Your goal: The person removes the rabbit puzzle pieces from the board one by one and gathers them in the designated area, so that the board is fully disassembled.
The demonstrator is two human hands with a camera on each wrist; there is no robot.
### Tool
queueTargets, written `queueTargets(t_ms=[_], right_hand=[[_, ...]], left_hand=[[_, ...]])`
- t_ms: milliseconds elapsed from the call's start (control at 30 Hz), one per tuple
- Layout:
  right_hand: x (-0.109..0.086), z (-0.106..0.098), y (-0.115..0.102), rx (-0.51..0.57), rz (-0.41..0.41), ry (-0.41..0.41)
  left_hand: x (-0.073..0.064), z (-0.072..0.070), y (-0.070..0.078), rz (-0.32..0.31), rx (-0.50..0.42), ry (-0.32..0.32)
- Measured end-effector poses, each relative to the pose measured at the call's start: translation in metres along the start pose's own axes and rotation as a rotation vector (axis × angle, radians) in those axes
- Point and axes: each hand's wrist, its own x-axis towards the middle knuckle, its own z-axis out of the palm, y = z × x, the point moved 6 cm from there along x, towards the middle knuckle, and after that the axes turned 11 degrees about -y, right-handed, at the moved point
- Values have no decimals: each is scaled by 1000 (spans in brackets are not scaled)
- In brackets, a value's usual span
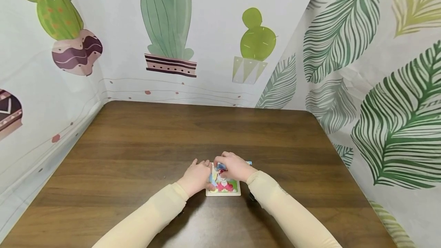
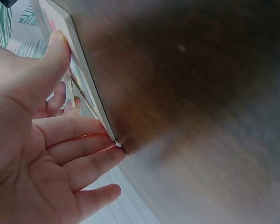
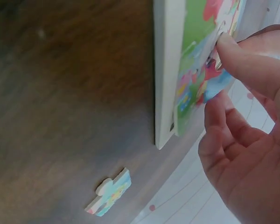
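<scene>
A small picture jigsaw in a pale-rimmed tray [image 1: 223, 194] lies on the table, with a red, white and green cartoon picture. My right hand [image 1: 235, 166] is over its upper right part and pinches a jigsaw piece [image 3: 218, 86], blue and red, between thumb and fingers. That piece stands tilted over the picture. At the tray's left side is my left hand [image 1: 197, 177], its thumb resting on the rim and its fingers extended by the far corner. In the left wrist view, thin piece edges [image 2: 79, 93] stand up from the tray.
A loose jigsaw piece [image 3: 112, 193] lies on the table just beyond the tray's far right corner. The brown wooden table [image 1: 165, 133] extends around the tray. Cactus- and leaf-printed walls [image 1: 213, 30] border its back and sides.
</scene>
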Motion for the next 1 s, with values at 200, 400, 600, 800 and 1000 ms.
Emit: queueTargets(t_ms=[200,400,600,800,1000], right_hand=[[0,1,4,100,25,-8],[1,2,8,117,59,-6],[-1,1,9,91,44,17],[-2,-5,9,69,-20,80],[-1,-4,11,65,-25,98]], left_hand=[[1,1,-1,-5,2,-7],[1,1,-1,-6,-5,-8],[0,-2,0,-5,-2,-3],[-1,-4,-1,-10,-21,-9],[-1,-2,-1,-15,-19,-20]])
